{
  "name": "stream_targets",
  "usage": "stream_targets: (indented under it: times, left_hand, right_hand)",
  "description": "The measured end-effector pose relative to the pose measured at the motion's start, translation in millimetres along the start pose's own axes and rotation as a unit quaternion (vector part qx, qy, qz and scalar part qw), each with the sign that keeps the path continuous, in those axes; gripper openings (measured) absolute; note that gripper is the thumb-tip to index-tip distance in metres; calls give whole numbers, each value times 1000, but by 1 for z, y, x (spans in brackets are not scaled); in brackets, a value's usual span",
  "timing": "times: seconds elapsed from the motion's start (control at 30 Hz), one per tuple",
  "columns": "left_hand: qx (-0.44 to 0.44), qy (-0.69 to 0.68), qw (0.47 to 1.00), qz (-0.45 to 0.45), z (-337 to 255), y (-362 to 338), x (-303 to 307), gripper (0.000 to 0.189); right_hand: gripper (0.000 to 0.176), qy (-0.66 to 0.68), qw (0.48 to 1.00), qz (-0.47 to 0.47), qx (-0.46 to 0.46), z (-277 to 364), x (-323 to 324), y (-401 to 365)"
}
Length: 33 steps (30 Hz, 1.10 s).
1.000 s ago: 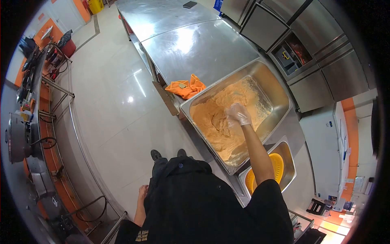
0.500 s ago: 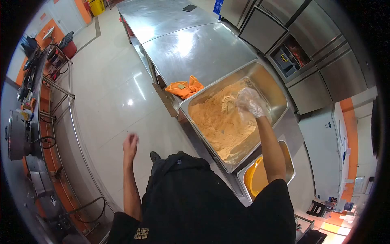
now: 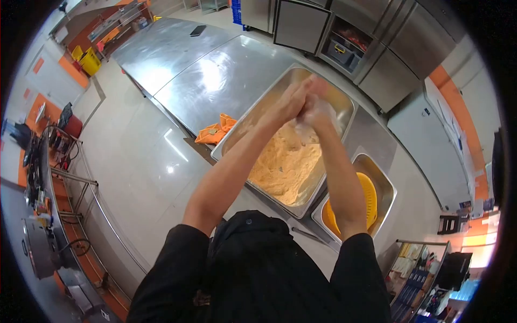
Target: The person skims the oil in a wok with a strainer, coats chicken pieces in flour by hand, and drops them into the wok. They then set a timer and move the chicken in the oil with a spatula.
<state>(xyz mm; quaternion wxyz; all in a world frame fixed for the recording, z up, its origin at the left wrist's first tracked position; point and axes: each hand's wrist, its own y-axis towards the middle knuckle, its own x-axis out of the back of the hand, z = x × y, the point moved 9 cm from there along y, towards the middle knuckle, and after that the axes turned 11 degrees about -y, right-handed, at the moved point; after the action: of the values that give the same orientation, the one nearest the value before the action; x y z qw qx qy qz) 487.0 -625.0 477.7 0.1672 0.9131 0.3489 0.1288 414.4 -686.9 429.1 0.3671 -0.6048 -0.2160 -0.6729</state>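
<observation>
A deep steel pan (image 3: 353, 105) on the table holds a wide layer of orange-tan flour-like powder (image 3: 288, 164). Over its far part, my left hand (image 3: 297, 98), which is bare, meets my right hand (image 3: 319, 112), which wears a clear plastic glove. The two hands overlap and touch above the powder. Motion smears their fingers, so their closure and anything between them cannot be made out. Below my right forearm stands a smaller steel pan (image 3: 389, 192) with a yellow basket (image 3: 369, 196) in it.
An orange cloth (image 3: 215, 131) lies at the large pan's left corner. On the steel table (image 3: 188, 89) there is a dark phone (image 3: 198, 30). Steel fridges with an open door (image 3: 301, 26) stand beyond. A counter with a large pot (image 3: 40, 247) runs along the left.
My left hand has come up from beside my body to meet my gloved right hand. My right hand has lifted off the powder, and the view has turned.
</observation>
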Motion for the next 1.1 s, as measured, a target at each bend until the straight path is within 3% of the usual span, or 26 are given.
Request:
stream_targets:
  times: [0.03,0.1,0.13,0.17,0.2,0.23,0.3,0.33,0.37,0.4,0.47,0.5,0.53,0.6,0.63,0.67,0.7,0.77,0.8,0.83,0.87,0.93,0.97,1.0,1.03,1.1]
  left_hand:
    - [120,-27,992,22,23,-8,-17,34]
    - [-67,-318,938,118,18,14,-32,39]
    - [-59,-321,937,125,30,17,-45,39]
    - [-200,-107,954,195,20,4,-71,39]
    - [-195,-72,957,204,10,-2,-80,41]
    - [-192,-38,957,213,-1,-8,-89,43]
    - [-185,-118,954,206,-12,20,-73,40]
    - [-160,-205,944,205,-8,27,-67,38]
    - [-126,-294,927,196,-2,25,-67,37]
    - [-117,-300,926,194,-3,11,-69,37]
    - [-88,-158,951,252,-11,-2,-80,36]
    - [-78,-379,887,251,-17,19,-63,40]
    - [-76,-376,889,251,-10,20,-64,40]
    - [-127,52,945,298,15,-7,-92,46]
    - [-203,-53,945,249,-9,-10,-91,43]
    - [-210,-49,945,247,-15,0,-82,43]
    - [-179,-218,934,217,-22,22,-55,43]
    - [-124,-388,895,183,-10,23,-47,44]
    - [-184,-225,931,220,-9,2,-72,42]
    - [-238,-49,938,247,-8,-12,-87,41]
    - [-240,-44,939,243,-18,-8,-79,41]
    - [-200,-341,913,96,-33,25,-29,40]
    - [-246,-184,940,151,-34,16,-50,40]
    - [-308,-31,931,193,-34,3,-70,41]
    - [-322,-91,928,162,-35,17,-51,39]
    - [-350,-139,916,137,-49,34,-35,38]
  right_hand:
    - [21,2,1000,-1,-7,-15,-9,4]
    - [17,426,889,22,169,-41,-41,45]
    - [15,307,918,-106,229,-52,-46,43]
    - [13,135,924,-267,240,-64,-51,36]
    - [11,-6,888,-414,201,-78,-60,24]
    - [11,276,910,-278,134,-79,-56,18]
    - [16,-144,977,-86,132,-41,-42,24]
    - [16,-140,979,-85,124,-52,-67,53]
    - [20,131,975,-162,79,-84,-101,91]
    - [23,388,892,-229,28,-115,-125,103]
    - [20,331,928,-158,-62,-79,-32,8]
    - [16,144,976,-158,43,-57,-14,10]
    - [16,137,975,-161,62,-62,-33,20]
    - [14,124,973,-168,101,-72,-72,39]
    - [14,137,976,-144,88,-75,-78,35]
    - [13,141,975,-143,90,-74,-69,42]
    - [13,145,975,-142,91,-73,-59,49]
    - [13,-81,983,-138,92,-35,-21,11]
    - [13,-157,975,-130,92,-29,-21,0]
    - [13,-26,987,-150,46,-43,-25,3]
    - [13,109,979,-171,-1,-58,-29,11]
    - [14,64,967,-246,6,-48,-17,27]
    - [15,17,955,-296,-3,-44,-16,17]
    - [18,-24,976,-216,-5,-51,-26,20]
    - [21,-66,989,-135,-2,-39,-12,4]
    - [25,-123,975,-170,69,-13,20,-2]
